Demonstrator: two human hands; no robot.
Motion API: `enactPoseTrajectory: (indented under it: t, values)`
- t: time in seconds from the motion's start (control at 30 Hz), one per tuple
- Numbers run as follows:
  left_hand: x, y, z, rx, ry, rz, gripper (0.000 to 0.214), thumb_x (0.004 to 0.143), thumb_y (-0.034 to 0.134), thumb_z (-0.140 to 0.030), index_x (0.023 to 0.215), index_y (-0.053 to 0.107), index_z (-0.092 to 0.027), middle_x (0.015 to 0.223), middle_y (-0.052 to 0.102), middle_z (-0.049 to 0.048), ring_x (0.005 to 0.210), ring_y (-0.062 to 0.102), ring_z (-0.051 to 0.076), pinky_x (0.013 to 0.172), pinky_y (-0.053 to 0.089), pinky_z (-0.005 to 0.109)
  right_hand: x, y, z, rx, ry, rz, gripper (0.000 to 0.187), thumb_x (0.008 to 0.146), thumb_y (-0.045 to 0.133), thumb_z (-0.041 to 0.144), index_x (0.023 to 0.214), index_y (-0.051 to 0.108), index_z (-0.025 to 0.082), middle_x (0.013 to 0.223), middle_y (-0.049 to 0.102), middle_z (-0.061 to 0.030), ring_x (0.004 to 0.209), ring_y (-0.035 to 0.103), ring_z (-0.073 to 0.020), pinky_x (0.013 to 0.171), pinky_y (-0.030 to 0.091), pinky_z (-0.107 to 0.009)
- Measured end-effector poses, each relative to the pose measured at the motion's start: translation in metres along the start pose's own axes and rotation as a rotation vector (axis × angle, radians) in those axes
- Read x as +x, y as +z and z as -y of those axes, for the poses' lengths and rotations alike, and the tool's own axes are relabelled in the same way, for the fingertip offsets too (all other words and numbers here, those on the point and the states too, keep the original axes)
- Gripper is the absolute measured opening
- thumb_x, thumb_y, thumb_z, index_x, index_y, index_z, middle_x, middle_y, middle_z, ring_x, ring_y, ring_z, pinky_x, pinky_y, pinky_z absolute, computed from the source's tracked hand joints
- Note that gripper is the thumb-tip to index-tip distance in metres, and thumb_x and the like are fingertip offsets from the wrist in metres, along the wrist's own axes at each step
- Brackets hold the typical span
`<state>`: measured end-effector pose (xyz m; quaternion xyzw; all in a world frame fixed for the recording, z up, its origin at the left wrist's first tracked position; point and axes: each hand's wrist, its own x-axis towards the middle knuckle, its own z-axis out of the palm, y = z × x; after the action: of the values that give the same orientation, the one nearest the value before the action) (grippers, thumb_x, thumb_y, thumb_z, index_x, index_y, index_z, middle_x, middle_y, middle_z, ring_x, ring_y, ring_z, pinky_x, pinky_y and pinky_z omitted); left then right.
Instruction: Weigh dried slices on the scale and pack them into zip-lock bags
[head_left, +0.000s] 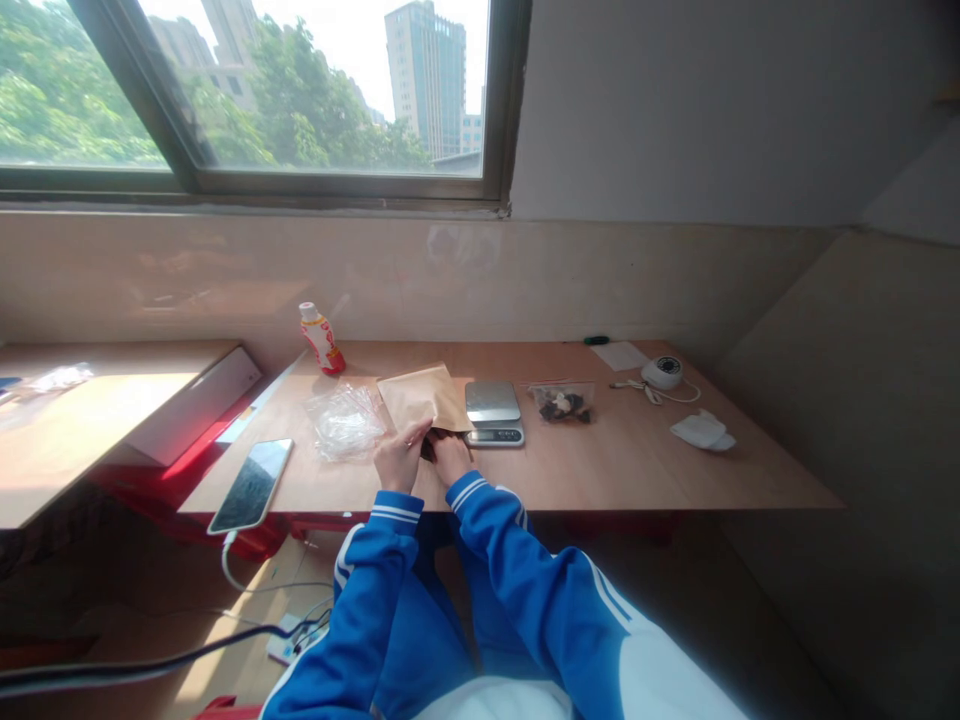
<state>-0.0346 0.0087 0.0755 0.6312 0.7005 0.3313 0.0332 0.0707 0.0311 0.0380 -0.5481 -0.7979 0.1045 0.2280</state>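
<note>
Brown paper bag [423,394], left hand [400,458] pinching its edge, right hand [452,459] alongside, grip unclear.

No text legible; markings on bottle [322,338] and scale panel [498,436] apparently too small to read.

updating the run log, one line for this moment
left hand: at paper bag | right hand: at paper bag's near edge | scale: right of paper bag

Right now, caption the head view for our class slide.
Left hand and right hand at the near edge of a brown paper packet, beside a digital scale.
</note>
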Motion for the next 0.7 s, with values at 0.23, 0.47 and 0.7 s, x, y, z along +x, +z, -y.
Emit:
enactPoseTrajectory:
  t: [0.23,0.47,0.7]
  values:
    - [-0.002,-0.001,-0.001,-0.034,-0.020,0.001,0.028,0.085,0.051,-0.037,0.109,0.066,-0.033,0.079,0.072,0.0009,0.067,0.062,0.014,0.057,0.037,0.020,-0.014,0.005,-0.005,0.090,-0.009,-0.068,0.029,0.086,0.047,0.012,0.108,0.063,0.020,0.106,0.061,-0.0105,0.097,0.055,-0.0218,0.085,0.046,-0.033]
    - [0.001,-0.005,-0.005,0.023,-0.019,0.007,0.029,0.085,0.052,-0.040,0.109,0.066,-0.034,0.080,0.072,0.0022,0.068,0.062,0.015,0.055,0.035,0.021,-0.021,0.010,-0.014,0.250,-0.057,-0.178,0.029,0.087,0.045,0.010,0.106,0.064,0.017,0.100,0.062,-0.0085,0.093,0.058,-0.0178,0.085,0.049,-0.029]
    - [0.012,-0.010,-0.009,0.032,-0.039,0.075,0.030,0.084,0.051,-0.044,0.108,0.066,-0.034,0.080,0.073,0.0023,0.068,0.064,0.016,0.056,0.036,0.022,-0.026,-0.005,-0.020,0.554,-0.093,-0.343,0.024,0.087,0.047,0.018,0.101,0.066,0.020,0.097,0.066,-0.0051,0.092,0.062,-0.0172,0.085,0.051,-0.032]
